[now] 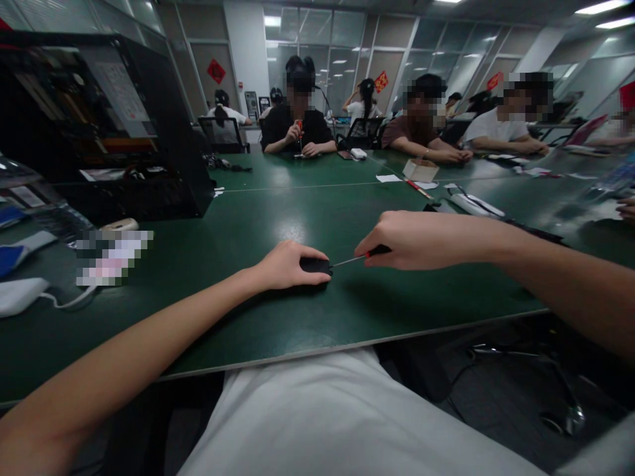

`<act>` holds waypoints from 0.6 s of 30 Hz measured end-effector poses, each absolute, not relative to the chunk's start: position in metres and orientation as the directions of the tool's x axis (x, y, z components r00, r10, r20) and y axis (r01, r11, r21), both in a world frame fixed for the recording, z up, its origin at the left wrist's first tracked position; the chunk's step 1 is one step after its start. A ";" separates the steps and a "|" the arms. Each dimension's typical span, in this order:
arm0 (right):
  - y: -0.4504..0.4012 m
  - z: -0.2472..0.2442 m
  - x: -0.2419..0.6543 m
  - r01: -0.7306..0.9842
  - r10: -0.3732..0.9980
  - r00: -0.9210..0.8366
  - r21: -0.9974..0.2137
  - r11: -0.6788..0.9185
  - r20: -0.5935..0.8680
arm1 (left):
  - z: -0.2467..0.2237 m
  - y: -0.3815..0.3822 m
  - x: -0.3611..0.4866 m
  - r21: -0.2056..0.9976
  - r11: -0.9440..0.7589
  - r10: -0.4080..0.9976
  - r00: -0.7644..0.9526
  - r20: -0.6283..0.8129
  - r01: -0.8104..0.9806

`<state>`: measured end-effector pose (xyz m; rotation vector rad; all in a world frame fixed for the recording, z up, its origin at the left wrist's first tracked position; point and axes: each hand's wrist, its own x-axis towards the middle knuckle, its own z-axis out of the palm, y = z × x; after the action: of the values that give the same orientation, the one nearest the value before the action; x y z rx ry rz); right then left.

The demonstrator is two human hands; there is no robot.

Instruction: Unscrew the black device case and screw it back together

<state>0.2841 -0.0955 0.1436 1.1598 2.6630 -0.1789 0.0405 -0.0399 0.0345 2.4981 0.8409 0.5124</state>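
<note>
While the left hand (285, 266) grips a black mouse (314, 266), the right hand (404, 239), at three o'clock, pinches a screwdriver (358, 257) touching it.

Green worktop (258, 218); open black computer case (99, 125) at far left, white cable (69, 301) before it; small cardboard box (421, 170) and red pen (419, 189) beyond; seated people along the far side.

- You can't read any text here: the red signs (216, 70) on the far wall are too small.
- The sheet (120, 91) on the black case (149, 165) is blurred.
</note>
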 end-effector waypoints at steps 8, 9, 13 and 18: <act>-0.055 0.065 0.338 0.711 0.715 -0.525 -0.700 0.071 -0.461 | 0.034 -0.040 0.040 0.516 -0.706 0.646 0.740 0.189 0.485; -0.053 0.061 0.341 0.698 0.714 -0.539 -0.711 0.083 -0.447 | 0.034 -0.040 0.041 0.517 -0.704 0.649 0.737 0.189 0.487; -0.064 0.078 0.333 0.698 0.708 -0.679 -0.468 0.542 -0.193 | 0.035 -0.040 0.041 0.541 -0.686 0.658 0.732 0.176 0.486; -0.119 0.109 0.294 0.552 0.623 -0.781 0.414 0.724 -0.049 | 0.034 -0.039 0.042 0.546 -0.683 0.661 0.729 0.180 0.485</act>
<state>0.2940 -0.1188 0.1090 0.9435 2.7429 0.5702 0.0421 -0.0393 0.0339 2.4620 0.8732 0.5050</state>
